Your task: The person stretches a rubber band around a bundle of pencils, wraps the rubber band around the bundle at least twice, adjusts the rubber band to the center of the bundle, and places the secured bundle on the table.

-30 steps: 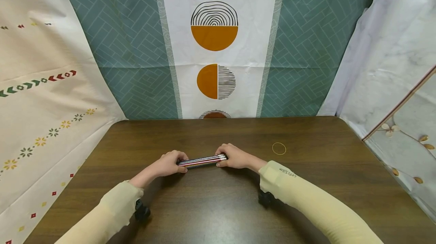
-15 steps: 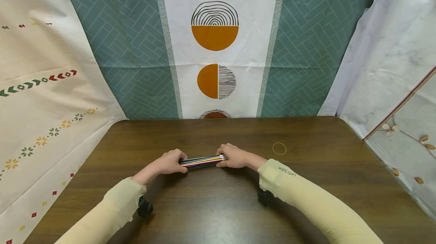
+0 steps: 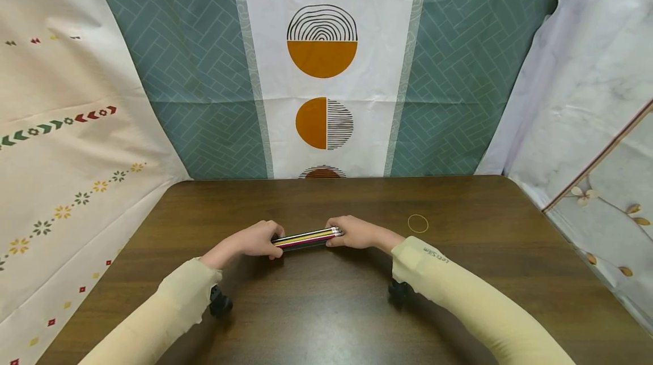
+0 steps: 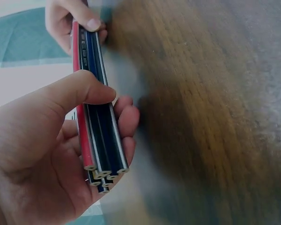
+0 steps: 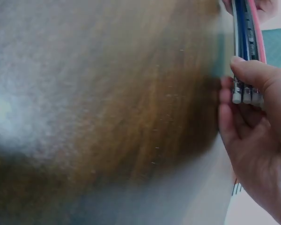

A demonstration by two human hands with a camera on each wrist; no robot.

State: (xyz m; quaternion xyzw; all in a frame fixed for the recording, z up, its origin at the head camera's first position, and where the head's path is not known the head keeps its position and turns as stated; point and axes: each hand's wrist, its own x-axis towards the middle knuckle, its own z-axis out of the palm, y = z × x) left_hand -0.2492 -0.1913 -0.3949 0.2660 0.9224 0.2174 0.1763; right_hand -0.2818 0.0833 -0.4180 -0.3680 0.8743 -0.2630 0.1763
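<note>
Bundle of slim, multicoloured wooden pencils (image 3: 306,239) is stretching just below frame centre, its long axis rising slightly rightward; left grip (image 3: 258,238) and right grip (image 3: 355,232) are holding opposite ends, neither being nearer.

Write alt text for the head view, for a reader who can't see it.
A person's left hand and right hand grip a pencil bundle near opposite ends, over a brown table. A thin yellow loop lies on the table, right of the hands; patterned cloth hangs behind.
</note>
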